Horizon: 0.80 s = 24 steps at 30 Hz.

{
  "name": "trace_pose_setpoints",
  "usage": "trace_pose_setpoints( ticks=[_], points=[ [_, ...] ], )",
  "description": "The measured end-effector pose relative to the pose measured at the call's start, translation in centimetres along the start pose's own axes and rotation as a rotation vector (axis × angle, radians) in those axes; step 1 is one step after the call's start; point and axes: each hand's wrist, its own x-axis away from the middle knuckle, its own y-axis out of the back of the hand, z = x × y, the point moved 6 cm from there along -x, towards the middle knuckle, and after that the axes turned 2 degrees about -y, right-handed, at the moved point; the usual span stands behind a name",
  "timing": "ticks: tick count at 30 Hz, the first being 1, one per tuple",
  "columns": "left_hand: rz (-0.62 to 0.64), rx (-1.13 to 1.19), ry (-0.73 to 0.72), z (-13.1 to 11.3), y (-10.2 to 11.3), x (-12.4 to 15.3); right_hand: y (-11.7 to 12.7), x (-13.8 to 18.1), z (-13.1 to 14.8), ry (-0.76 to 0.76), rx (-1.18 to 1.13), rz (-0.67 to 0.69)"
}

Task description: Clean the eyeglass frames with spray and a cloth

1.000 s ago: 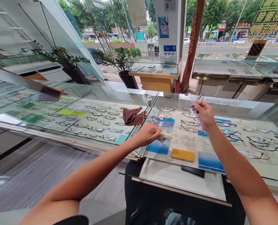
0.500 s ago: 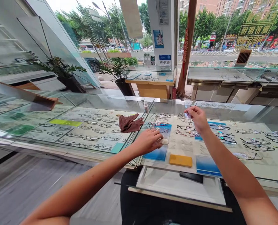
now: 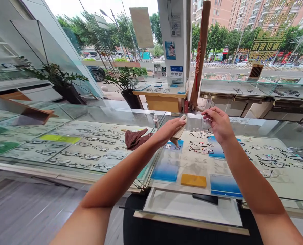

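Note:
My right hand [image 3: 220, 125] pinches a pair of eyeglasses [image 3: 206, 121] with clear lenses, raised above the glass counter. Left of it, my left hand [image 3: 169, 131] is closed on a pale beige cloth [image 3: 181, 131], whose lower corner hangs down. A small gap separates cloth and lenses. Near my left wrist a crumpled brown cloth [image 3: 136, 139] lies on the counter, with a small white spray bottle [image 3: 155, 121] standing behind it. A flat yellow item [image 3: 193, 180], perhaps a phone or case, rests on the glass nearer to me.
Rows of spectacle frames [image 3: 90, 156] fill the glass display counter [image 3: 64, 174]. Below its front edge, an open white drawer [image 3: 171, 204] holds a dark flat object [image 3: 206, 198]. Potted plants [image 3: 127, 90] and a wooden post [image 3: 199, 54] stand beyond the counter.
My left hand has lifted from low over the counter toward the eyeglasses, bringing the pale cloth up with it. My right hand still holds the glasses up. The view has tilted slightly upward.

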Motion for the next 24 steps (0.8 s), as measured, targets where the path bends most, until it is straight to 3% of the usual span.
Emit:
trace_pose_setpoints(
  ticks=[4, 8, 13, 24],
  points=[
    [-0.013, 0.101, -0.241, -5.0, -1.4, -2.7, -0.3, -0.6, 5.1, 0.181, 0.099, -0.012],
    [0.018, 0.176, -0.365, -7.5, -2.9, -4.3, -0.1, -0.4, 7.7, 0.305, 0.132, -0.035],
    [0.052, 0.266, -0.381, -7.2, -4.2, -3.8, -0.3, -0.5, 7.0, 0.292, 0.110, -0.039],
    [0.111, 0.317, -0.392, -7.1, -4.0, -3.4, -0.5, -1.8, 4.0, 0.063, 0.003, 0.018]
  ],
)
